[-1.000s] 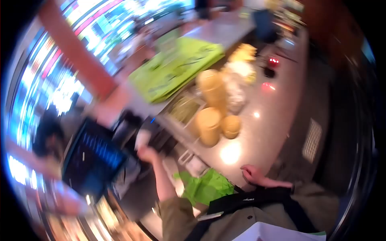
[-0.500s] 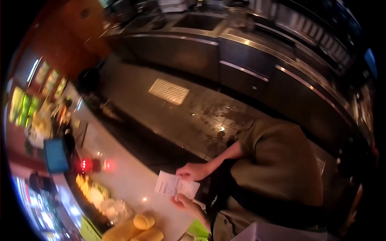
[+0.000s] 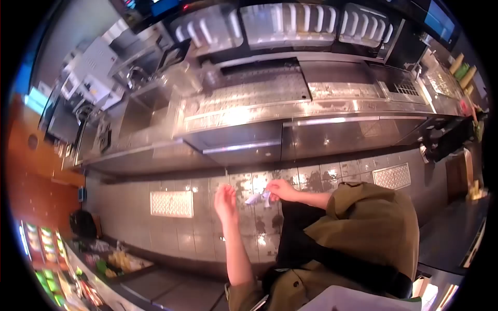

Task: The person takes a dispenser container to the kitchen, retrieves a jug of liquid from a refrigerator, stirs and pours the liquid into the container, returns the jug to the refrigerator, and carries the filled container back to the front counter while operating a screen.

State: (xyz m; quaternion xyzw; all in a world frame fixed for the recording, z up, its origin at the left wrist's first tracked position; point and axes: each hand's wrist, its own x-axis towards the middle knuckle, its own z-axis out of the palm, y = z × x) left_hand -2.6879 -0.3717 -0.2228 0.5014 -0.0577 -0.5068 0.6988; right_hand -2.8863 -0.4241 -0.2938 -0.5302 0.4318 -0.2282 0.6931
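Note:
My right hand (image 3: 281, 190) is closed on a crumpled white paper receipt (image 3: 255, 198), which sticks out to the left of the fingers. To the left of it, my left hand (image 3: 225, 203) is raised apart from the paper. Its fingers are loosely bent, and nothing shows in them. Both hands are in the air above the wet tiled floor (image 3: 202, 233). Print on the paper cannot be read now.
A steel counter (image 3: 233, 116) with a sink runs along the far side, with clear containers (image 3: 290, 23) above it. Metal floor grates (image 3: 171, 204) lie in the tiles. Food items (image 3: 122, 262) sit in a counter recess at lower left. A black bin-like object (image 3: 83, 223) stands at left.
My view has turned from the pale counter towards the steel counter. The receipt, flat between both hands before, is crumpled in my right hand. My left hand has let go and moved away.

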